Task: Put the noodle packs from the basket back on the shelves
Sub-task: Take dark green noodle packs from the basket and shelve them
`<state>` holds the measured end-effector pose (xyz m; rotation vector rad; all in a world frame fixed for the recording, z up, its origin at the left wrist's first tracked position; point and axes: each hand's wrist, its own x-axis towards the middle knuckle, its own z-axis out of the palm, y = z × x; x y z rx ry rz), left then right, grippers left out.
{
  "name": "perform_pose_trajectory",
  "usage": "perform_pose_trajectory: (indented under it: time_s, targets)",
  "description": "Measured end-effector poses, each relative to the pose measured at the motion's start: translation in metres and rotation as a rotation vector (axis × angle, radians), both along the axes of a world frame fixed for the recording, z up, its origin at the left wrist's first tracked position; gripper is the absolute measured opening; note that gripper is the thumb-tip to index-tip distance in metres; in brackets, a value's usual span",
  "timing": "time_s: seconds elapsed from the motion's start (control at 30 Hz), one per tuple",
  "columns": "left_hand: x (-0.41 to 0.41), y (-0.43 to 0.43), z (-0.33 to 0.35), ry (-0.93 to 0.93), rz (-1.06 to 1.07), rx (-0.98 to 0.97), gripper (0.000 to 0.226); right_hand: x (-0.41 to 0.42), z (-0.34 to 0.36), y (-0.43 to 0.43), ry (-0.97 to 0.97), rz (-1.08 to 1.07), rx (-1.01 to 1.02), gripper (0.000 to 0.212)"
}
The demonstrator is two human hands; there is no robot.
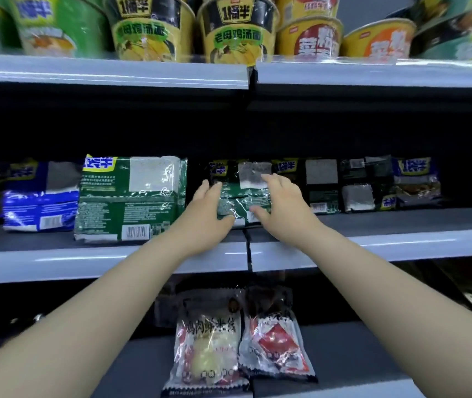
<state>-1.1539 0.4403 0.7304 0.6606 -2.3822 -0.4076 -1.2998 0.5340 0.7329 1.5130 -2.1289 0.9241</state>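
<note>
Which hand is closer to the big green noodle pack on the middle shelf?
Left. The left hand grips the left edge of the dark pack, just beside the big green pack; the right hand holds the opposite edge, farther off.

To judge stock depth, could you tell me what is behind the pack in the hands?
Only darkness shows above the pack; anything behind is hidden by it, the left hand and the right hand.

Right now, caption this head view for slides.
Left hand and right hand hold a dark green noodle pack on the middle shelf.
</note>
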Motion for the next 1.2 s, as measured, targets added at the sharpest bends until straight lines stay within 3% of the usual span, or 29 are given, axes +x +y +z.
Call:
perform_pose_trajectory:
  time_s: [0.13, 0.3, 0.6, 0.87, 1.2]
  targets:
    - [0.048, 0.036, -0.029, -0.068, 0.011, -0.156, 0.071, 0.031, -0.024, 0.040, 0.136, 0.119, 0.122, 0.070]
    - [0.115, 0.074, -0.084, -0.282, 0.195, -0.255, 0.073, 0.077, -0.079, 0.076, 0.211, 0.218, 0.292, 0.071]
    - [0.240, 0.123, -0.187, -0.702, 0.382, -0.075, 0.074, 0.181, -0.185, 0.082, 0.205, 0.416, 0.523, 0.075]
    - [0.359, 0.105, -0.256, -0.804, 0.490, 0.142, 0.079, 0.287, -0.259, 0.031, 0.245, 0.588, 0.657, 0.076]
    - [0.522, 0.009, -0.350, -0.927, 0.570, 0.395, 0.082, 0.453, -0.364, -0.088, 0.269, 0.727, 0.877, 0.079]
